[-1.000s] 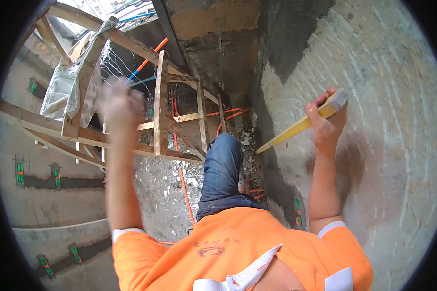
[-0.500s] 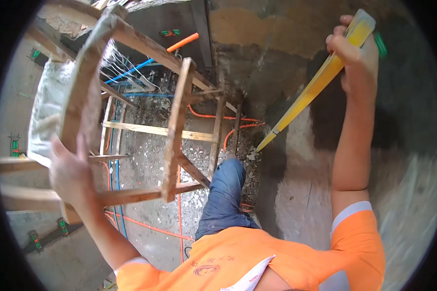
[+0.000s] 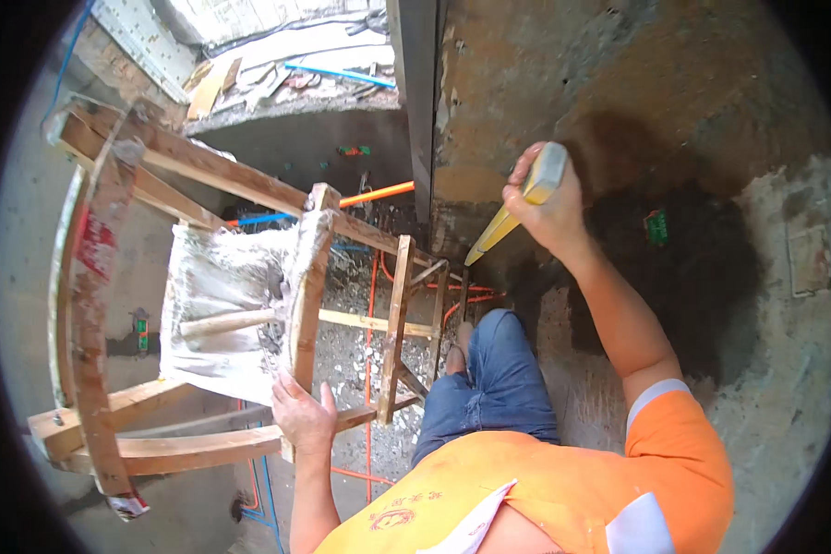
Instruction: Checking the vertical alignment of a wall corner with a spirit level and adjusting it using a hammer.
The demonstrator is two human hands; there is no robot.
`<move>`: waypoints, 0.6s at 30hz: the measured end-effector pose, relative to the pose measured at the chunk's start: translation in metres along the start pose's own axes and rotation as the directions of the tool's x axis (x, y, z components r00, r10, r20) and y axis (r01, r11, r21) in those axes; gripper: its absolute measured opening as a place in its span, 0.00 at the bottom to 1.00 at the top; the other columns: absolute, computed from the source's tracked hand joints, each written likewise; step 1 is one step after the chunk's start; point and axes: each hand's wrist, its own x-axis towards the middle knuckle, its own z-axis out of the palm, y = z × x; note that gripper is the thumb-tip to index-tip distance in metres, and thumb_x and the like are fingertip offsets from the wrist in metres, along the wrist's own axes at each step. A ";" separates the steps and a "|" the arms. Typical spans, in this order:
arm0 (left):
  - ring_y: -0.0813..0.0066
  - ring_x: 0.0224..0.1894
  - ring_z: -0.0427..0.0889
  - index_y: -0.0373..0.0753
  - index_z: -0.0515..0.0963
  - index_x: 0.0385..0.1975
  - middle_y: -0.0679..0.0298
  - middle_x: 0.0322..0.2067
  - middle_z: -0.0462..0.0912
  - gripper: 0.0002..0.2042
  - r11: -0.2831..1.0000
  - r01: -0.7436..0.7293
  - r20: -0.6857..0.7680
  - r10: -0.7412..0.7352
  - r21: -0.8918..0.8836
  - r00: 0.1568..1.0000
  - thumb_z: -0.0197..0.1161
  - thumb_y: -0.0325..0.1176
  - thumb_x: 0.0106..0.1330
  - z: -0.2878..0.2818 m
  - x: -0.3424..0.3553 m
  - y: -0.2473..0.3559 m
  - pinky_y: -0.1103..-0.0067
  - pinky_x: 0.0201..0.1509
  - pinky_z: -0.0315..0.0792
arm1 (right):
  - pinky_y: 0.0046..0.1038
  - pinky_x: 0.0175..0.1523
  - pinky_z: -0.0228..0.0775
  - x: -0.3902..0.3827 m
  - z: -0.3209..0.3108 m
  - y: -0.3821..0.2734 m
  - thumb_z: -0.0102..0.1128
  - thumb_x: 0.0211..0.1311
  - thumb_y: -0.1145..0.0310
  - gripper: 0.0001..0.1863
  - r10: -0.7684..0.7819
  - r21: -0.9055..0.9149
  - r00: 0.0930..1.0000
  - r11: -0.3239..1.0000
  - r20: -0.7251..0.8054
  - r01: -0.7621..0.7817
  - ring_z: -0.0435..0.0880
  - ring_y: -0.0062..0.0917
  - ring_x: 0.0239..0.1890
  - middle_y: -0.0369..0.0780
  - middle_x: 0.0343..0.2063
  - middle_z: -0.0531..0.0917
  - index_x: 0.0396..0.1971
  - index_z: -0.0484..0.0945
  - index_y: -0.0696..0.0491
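My right hand point(image 3: 547, 208) is closed on a long yellow straightedge bar point(image 3: 489, 235), held up at a slant near the dark wall. My left hand point(image 3: 305, 415) rests with fingers extended and thumb apart on the wooden ladder-like scaffold point(image 3: 399, 323), just below a dirty white sack point(image 3: 208, 355) that sits among its timbers. A wooden tool handle point(image 3: 231, 320) lies on the sack; its other end is smeared with grey and hard to make out.
A wall point(image 3: 729, 83) with a dark damp patch stands at the right, with a metal post point(image 3: 415, 111) in the corner. A bright ledge point(image 3: 249, 83) holds boards and debris at the top left. Orange and blue pipes point(image 3: 371, 360) run over the rubble-strewn floor below.
My right hand with the yellow bar has moved down and inward. My left hand has shifted rightward and lower, its fingers straighter. The view has turned, bringing the bright ledge into sight.
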 end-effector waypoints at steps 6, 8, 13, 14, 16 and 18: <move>0.38 0.46 0.73 0.27 0.56 0.58 0.38 0.46 0.70 0.33 0.900 -0.052 0.159 0.133 -0.433 0.978 0.64 0.31 0.56 0.003 0.012 -0.048 0.58 0.50 0.69 | 0.22 0.39 0.70 0.030 0.020 -0.022 0.62 0.44 0.80 0.21 0.031 -0.040 0.999 0.999 0.011 -0.031 0.75 0.16 0.32 0.33 0.30 0.74 0.40 0.67 0.54; 0.40 0.46 0.73 0.29 0.56 0.59 0.40 0.45 0.72 0.33 0.918 -0.036 0.119 0.090 -0.395 0.989 0.65 0.32 0.56 0.004 0.013 -0.043 0.58 0.49 0.69 | 0.23 0.39 0.70 0.039 0.028 -0.025 0.61 0.44 0.80 0.21 0.054 0.028 0.998 0.998 0.027 -0.055 0.75 0.16 0.32 0.33 0.29 0.74 0.40 0.66 0.54; 0.43 0.45 0.74 0.31 0.62 0.56 0.43 0.44 0.72 0.31 0.910 0.067 0.213 0.024 -0.409 0.977 0.67 0.33 0.54 -0.014 0.027 -0.041 0.59 0.48 0.70 | 0.22 0.38 0.70 0.073 0.063 0.007 0.62 0.44 0.82 0.21 -0.030 -0.114 0.989 0.992 0.146 0.047 0.74 0.16 0.31 0.33 0.27 0.74 0.39 0.65 0.53; 0.43 0.45 0.74 0.31 0.62 0.56 0.43 0.44 0.72 0.31 0.908 0.090 0.226 0.006 -0.409 0.974 0.67 0.33 0.54 -0.015 0.031 -0.042 0.59 0.48 0.70 | 0.22 0.38 0.70 0.081 0.076 0.017 0.62 0.44 0.82 0.21 -0.021 -0.113 0.986 0.993 0.167 0.040 0.74 0.16 0.31 0.33 0.27 0.74 0.39 0.65 0.53; 0.45 0.44 0.74 0.31 0.64 0.54 0.44 0.43 0.73 0.30 0.872 0.064 0.220 0.051 -0.486 0.974 0.68 0.34 0.53 -0.012 0.037 -0.044 0.61 0.47 0.71 | 0.24 0.38 0.71 0.093 0.098 0.037 0.63 0.44 0.81 0.21 0.126 -0.223 0.959 0.972 0.252 -0.069 0.74 0.16 0.30 0.33 0.28 0.74 0.38 0.65 0.52; 0.44 0.44 0.74 0.30 0.64 0.54 0.44 0.42 0.73 0.30 0.856 0.074 0.224 0.049 -0.512 0.973 0.68 0.33 0.53 -0.007 0.026 -0.054 0.61 0.47 0.71 | 0.24 0.39 0.71 0.099 0.119 0.028 0.65 0.43 0.81 0.23 0.214 -0.326 0.909 0.941 0.358 -0.093 0.74 0.16 0.31 0.34 0.29 0.74 0.38 0.65 0.52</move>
